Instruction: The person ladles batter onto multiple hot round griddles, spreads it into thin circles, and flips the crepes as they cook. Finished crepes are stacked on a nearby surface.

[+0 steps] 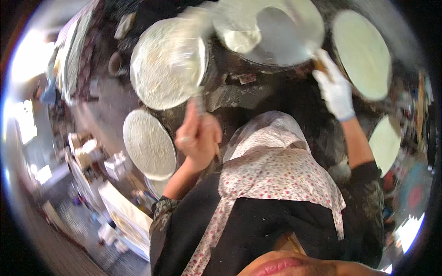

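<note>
My left hand point(199, 135), bare with a ring, is closed round the handle of a spatula-like tool point(198, 100). Motion smears that tool's far end over a round pale flatbread point(159, 64) on the left. In a white glove, my right hand point(335, 87) grips a brown wooden handle point(319, 66) at the rim of the middle griddle; what the handle belongs to is blurred. Pale batter or dough covers part of this griddle point(283, 34), with a folded or heaped patch point(241, 40) at its left. Bare grey metal shows beside that patch.
More round pale sheets lie at the far right point(361, 55), lower right point(386, 142) and lower left point(149, 145). A cardboard box point(85, 152) and a white-topped table point(124, 221) stand to the left. A patterned apron point(281, 170) covers my front.
</note>
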Action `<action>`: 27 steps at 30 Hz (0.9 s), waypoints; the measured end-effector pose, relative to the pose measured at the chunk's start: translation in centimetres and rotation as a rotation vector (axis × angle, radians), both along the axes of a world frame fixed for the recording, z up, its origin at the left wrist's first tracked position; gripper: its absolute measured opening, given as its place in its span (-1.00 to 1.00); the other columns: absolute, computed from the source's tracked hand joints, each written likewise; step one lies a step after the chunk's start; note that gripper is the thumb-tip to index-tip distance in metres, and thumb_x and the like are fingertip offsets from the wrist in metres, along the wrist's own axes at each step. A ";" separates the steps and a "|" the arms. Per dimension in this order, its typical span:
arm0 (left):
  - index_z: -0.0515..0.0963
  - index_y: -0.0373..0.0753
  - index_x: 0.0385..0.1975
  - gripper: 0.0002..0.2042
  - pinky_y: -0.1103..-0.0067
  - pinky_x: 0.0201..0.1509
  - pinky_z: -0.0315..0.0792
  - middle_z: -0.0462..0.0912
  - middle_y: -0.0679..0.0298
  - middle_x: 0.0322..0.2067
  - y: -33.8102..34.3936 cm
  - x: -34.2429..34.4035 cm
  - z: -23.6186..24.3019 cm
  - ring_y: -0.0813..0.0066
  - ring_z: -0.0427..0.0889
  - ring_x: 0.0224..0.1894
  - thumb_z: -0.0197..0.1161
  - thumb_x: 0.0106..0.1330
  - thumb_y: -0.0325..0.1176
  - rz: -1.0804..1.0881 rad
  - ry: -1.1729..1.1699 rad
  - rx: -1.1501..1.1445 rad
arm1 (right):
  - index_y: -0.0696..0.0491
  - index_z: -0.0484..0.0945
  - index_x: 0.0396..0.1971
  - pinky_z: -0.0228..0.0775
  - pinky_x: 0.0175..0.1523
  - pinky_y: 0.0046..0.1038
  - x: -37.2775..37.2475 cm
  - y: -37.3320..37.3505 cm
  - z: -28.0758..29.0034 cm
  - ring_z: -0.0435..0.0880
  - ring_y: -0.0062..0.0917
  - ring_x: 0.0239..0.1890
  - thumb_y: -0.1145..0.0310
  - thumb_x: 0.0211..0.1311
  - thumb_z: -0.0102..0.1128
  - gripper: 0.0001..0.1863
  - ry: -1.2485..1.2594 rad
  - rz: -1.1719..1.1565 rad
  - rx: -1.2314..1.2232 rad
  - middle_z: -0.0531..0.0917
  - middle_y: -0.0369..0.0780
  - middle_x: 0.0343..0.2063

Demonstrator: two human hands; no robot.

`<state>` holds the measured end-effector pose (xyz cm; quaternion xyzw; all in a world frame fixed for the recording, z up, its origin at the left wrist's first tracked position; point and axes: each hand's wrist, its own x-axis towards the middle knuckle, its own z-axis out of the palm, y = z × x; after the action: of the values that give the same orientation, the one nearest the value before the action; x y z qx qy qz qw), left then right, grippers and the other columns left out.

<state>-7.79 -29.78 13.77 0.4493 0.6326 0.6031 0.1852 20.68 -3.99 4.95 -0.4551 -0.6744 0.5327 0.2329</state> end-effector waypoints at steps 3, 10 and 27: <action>0.21 -0.52 0.46 -0.50 0.67 -0.71 0.23 0.43 0.35 -0.65 -0.9 -2.7 3.7 0.67 0.33 -0.74 -0.08 0.72 -0.28 0.045 0.033 0.052 | -0.35 0.17 0.61 0.63 -0.26 -0.43 -9.3 -7.0 -2.7 0.64 -0.59 -0.46 0.41 0.45 0.08 -0.24 0.151 0.216 -0.075 0.78 -0.20 -0.13; 0.31 -0.53 0.36 -0.57 0.68 -0.70 0.24 0.32 0.36 -0.60 -5.5 -4.0 5.5 0.66 0.30 -0.73 -0.10 0.73 -0.28 0.094 -0.295 -0.029 | -0.17 0.16 0.54 0.51 -0.17 0.06 -31.8 -11.3 -7.2 0.70 0.10 -0.30 0.28 0.53 -0.08 -0.39 -0.113 -0.057 0.184 0.67 0.20 -0.34; 0.55 -0.37 0.02 -0.80 0.70 -0.55 0.18 0.48 0.40 -0.51 -15.1 -6.8 -2.2 0.73 0.35 -0.59 -0.03 0.67 -0.47 0.047 -0.472 -0.425 | -0.39 0.35 0.51 0.53 -0.30 -0.19 -18.1 -13.3 -7.5 0.67 -0.24 -0.42 0.45 0.48 0.08 -0.34 -0.194 -0.268 -0.051 0.68 -0.05 -0.38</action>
<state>-14.58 -44.91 11.55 0.2333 0.6942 0.5492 0.4025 2.55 -17.26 -2.53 -0.5963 -0.6131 0.4673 0.2239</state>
